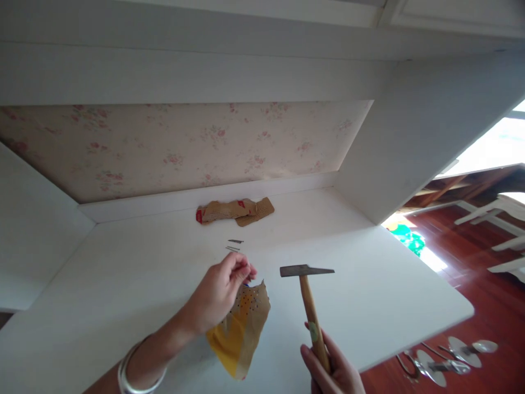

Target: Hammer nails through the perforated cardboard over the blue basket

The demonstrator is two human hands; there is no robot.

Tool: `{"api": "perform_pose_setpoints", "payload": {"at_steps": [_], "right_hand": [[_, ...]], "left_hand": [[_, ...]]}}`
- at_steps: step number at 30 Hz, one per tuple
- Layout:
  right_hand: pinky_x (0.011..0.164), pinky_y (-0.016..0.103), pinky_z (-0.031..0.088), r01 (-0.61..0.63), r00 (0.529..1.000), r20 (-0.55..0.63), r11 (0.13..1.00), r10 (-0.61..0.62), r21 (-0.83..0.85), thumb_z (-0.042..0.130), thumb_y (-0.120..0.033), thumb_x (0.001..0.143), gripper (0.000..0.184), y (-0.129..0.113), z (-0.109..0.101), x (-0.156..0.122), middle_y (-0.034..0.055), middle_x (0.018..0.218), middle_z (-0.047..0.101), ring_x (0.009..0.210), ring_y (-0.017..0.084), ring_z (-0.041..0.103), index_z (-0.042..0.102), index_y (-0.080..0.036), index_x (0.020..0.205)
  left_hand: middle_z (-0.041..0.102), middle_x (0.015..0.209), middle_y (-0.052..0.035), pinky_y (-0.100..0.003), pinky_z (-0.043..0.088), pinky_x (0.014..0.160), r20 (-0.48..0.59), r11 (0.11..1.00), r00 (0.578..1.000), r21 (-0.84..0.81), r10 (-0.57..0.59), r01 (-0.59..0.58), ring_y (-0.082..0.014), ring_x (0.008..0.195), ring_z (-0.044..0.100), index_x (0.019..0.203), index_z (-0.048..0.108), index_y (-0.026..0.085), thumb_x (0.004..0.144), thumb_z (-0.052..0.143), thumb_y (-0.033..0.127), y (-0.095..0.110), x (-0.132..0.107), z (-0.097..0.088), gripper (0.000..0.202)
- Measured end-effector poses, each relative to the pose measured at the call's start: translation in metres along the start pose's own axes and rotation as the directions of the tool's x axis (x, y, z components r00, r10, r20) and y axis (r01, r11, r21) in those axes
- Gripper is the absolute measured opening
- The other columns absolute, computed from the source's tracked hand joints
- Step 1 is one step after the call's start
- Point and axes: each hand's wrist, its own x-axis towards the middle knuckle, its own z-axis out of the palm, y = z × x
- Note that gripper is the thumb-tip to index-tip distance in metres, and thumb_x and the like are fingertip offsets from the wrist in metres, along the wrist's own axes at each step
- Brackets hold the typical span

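My left hand [223,293] hovers over a white desk [123,284], its fingers pinched together on something too small to make out; silver bangles ring its wrist. A brown and yellow paper packet [241,334] with dotted holes lies just under and to the right of that hand. Two small nails [234,244] rest on the desk a little beyond its fingertips. My right hand [330,366] grips the wooden handle of a small hammer [307,290], whose metal head is raised above the desk, to the right of the left hand.
A crumpled brown paper wrapper [235,210] with red marks lies at the back against the floral-papered wall. White panels enclose the desk on the left and right. Beyond its right edge are a red wooden floor, white furniture legs [492,219] and shiny metal pieces [447,355].
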Motion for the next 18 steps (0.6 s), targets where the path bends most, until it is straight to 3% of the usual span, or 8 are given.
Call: {"api": "perform_pose_setpoints", "payload": {"at_steps": [3,6,18], "right_hand": [[0.035,0.016,0.014,0.000,0.999,0.041,1.000,-0.001,0.023,0.074,-0.073,0.059,0.086,0.002,0.006,0.001,-0.0144,0.048,0.023,0.037,0.003,0.021,0.060,-0.013,0.120],[0.035,0.016,0.013,-0.003,0.999,0.039,0.999,0.001,0.043,0.075,-0.072,0.058,0.082,0.003,0.007,0.000,-0.0141,0.049,0.022,0.037,0.003,0.021,0.061,-0.015,0.117],[0.035,0.015,0.014,-0.007,0.999,0.047,0.995,0.002,0.096,0.075,-0.072,0.062,0.084,-0.009,0.011,-0.005,-0.0166,0.051,0.019,0.037,0.001,0.016,0.057,-0.014,0.120]], "left_hand": [[0.074,0.097,-0.0028,-0.031,0.055,0.082,0.024,0.999,0.999,-0.022,-0.043,0.043,-0.0175,0.090,0.070,0.093,0.054,0.025,0.098,0.046,0.037,-0.004,-0.011,0.026,0.016],[0.075,0.097,-0.0024,-0.030,0.054,0.083,0.026,0.998,0.998,-0.019,-0.059,0.060,-0.0188,0.097,0.070,0.091,0.051,0.026,0.098,0.046,0.036,-0.016,-0.013,0.038,0.014],[0.075,0.100,-0.0043,-0.033,0.053,0.088,0.009,0.994,0.999,0.100,-0.039,0.038,-0.0210,0.100,0.069,0.092,0.053,0.026,0.100,0.043,0.039,-0.028,-0.018,0.041,0.018]]}}
